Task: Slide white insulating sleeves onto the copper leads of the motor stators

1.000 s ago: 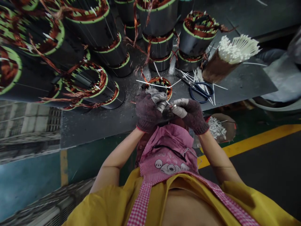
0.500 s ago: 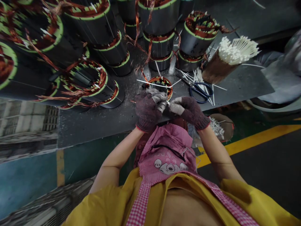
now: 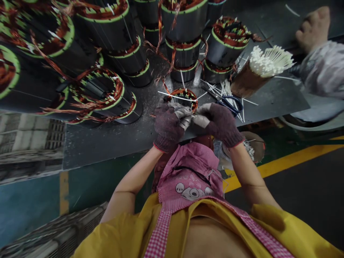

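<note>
Item: black steel motor stator with copper windings [image 3: 184,96], standing on a grey steel bench [image 3: 107,143], its rim just beyond the hands and within reach. Left hand [image 3: 168,126] and right hand [image 3: 219,123], in purple knit gloves [image 3: 224,123], pinch a thin white tie [image 3: 192,115] between them at the stator's near edge. Blue-handled scissors [image 3: 228,104] and a brown cup of white ties [image 3: 243,84] sit close by on the right.

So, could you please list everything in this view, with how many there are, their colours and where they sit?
Wound motor stators: many, black with copper windings and green rims, upper left and centre.
Small stator: one, copper and green, just beyond the hands.
Scissors: one pair, blue handles, right of the hands.
White strips: many, in a brown holder, upper right.
Dark metal bench: one, dark grey, under these things.
Co-worker's hand: one, tan, top right.
Yellow floor line: one, lower right.
Left hand: one, dark purple glove, at the small stator.
Right hand: one, dark purple glove, beside it.
Apron: one, pink check, on the chest.
</note>
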Available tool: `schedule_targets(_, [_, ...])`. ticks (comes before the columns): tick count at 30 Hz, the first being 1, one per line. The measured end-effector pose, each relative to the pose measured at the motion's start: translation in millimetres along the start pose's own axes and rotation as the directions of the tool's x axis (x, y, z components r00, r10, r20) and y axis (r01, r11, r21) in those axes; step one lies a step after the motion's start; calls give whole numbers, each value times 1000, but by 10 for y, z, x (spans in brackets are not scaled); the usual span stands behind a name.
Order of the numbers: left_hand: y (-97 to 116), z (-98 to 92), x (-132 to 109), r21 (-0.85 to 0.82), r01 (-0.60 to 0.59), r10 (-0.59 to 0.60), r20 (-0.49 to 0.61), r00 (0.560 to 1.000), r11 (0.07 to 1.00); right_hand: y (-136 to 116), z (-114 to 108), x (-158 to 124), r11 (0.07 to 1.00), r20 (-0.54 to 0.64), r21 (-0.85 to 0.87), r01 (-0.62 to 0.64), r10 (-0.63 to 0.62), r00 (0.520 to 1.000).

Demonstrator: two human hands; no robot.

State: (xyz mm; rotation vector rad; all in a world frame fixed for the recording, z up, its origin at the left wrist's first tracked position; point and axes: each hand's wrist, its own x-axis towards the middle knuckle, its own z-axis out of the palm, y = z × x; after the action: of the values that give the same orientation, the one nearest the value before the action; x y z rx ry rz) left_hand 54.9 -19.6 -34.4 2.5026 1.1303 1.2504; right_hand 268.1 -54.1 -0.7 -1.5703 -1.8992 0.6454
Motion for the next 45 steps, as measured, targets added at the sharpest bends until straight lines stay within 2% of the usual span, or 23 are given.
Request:
schedule_targets(2, [29,34,5,28,43,-44,14,999,999,-47,38,-38,996,-48,-38,81,-83,995])
schedule_targets(5, [84,67,26,81,139,-145,69,987,987,-152,62,-49,991,-95,-73,114,-121,988])
schedule_targets(8, [140,56,68,116,226,-237,92,967,967,-245,-27,-43,991,-301,31,133,-118,946])
schedule_targets(10, [164,21,90,131,231,-246,113,963,964,-241,-102,-45,982,-455,120,149,-79,887])
schedule_targets(11, [170,-2,95,134,214,-231,130,964,968,-211,-123,-46,975,-485,172,140,-40,874])
schedule_targets(13, [168,-49,88,130,158,-179,166,970,979,-111,-115,-49,947,-415,306,97,41,909])
schedule_targets(16, [143,-81,49,117,112,-133,192,972,987,48,4,-68,882,-156,471,32,47,987])
schedule_targets(19, [118,-47,14,143,130,-156,183,971,981,97,145,-114,860,-49,510,21,4,999])
schedule_targets(22, [114,-1,6,168,176,-203,164,965,970,16,228,-133,851,-28,524,-21,41,999])
schedule_targets(25, [125,-7,18,163,201,-226,157,961,966,-123,248,-57,835,-81,549,-24,81,993])
schedule_targets(29, [140,-64,44,128,167,-186,157,970,978,-122,90,95,823,-125,568,-14,104,987])
schedule_targets(30, [145,-65,51,124,162,-180,152,972,979,-58,1,116,834,-131,551,-17,106,986])
schedule_targets(32, [154,-26,70,124,185,-199,115,973,975,126,-210,139,917,-160,395,-50,122,980])
schedule_targets(33, [158,14,83,123,212,-223,86,971,970,229,-313,147,984,-197,146,-101,129,972])
schedule_targets(34, [162,67,98,122,246,-254,58,965,962,327,-400,158,974,-201,-131,-183,154,967])
schedule_targets(35, [166,125,115,119,284,-289,30,957,952,413,-464,174,891,-180,-374,-256,201,963])
schedule_targets(36, [170,183,131,118,319,-322,7,947,940,482,-503,199,769,-155,-566,-297,255,955])
schedule_targets(37, [173,234,145,118,347,-348,-10,937,930,531,-520,231,666,-121,-677,-313,319,940])
schedule_targets(39, [176,287,155,113,369,-370,-18,929,922,575,-517,310,567,-76,-758,-323,415,907])
schedule_targets(41, [172,250,129,95,345,-345,-11,938,934,566,-523,376,546,-74,-764,-343,454,888])
schedule_targets(45, [130,9,-26,72,127,-127,-2,992,989,501,-675,292,547,-149,-741,-388,430,891])
